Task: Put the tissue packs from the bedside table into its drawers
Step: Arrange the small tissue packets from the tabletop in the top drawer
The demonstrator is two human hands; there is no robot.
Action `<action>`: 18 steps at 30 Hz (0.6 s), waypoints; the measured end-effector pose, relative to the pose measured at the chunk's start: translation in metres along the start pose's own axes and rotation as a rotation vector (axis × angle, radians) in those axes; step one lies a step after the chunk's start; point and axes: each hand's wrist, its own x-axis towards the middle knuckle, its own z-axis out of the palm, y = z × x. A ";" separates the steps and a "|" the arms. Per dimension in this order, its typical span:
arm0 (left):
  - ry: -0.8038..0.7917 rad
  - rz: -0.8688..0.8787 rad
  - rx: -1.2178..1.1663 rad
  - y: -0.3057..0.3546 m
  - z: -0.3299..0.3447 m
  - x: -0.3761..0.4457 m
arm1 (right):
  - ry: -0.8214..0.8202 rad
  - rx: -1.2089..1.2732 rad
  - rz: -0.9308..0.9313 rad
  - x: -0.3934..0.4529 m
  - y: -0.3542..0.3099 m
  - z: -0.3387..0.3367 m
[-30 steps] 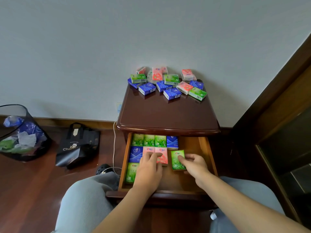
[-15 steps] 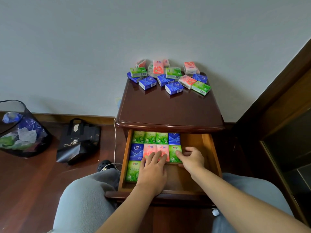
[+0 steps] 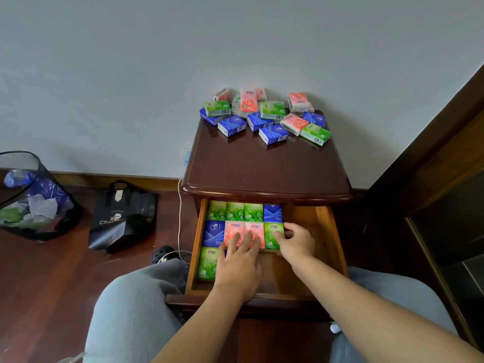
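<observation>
1. Your left hand [image 3: 239, 268] lies flat, fingers spread over the two pink packs [image 3: 245, 234] in the open drawer [image 3: 330, 239]. Lift it carelessly and you will drag them out of line.
2. Your right hand [image 3: 296, 243] curls its fingers round the green pack [image 3: 272, 235], pressing it leftward at the end of the middle row. Push harder and the row may buckle.
3. Many loose packs [image 3: 264, 116] wait at 12 o'clock on the bedside table [image 3: 264, 169]; reaching over, your sleeve-less forearm could sweep some off.
</observation>
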 end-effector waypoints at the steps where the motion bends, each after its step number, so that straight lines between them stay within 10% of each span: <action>1: -0.003 -0.002 0.001 0.000 0.000 0.000 | 0.010 -0.011 -0.002 0.000 0.000 0.001; 13: 0.177 0.015 -0.061 0.006 -0.017 -0.005 | 0.030 -0.318 0.031 -0.008 -0.025 -0.024; 18: 0.514 0.021 -0.104 0.008 -0.056 0.016 | 0.201 -0.497 -0.512 -0.015 -0.059 -0.059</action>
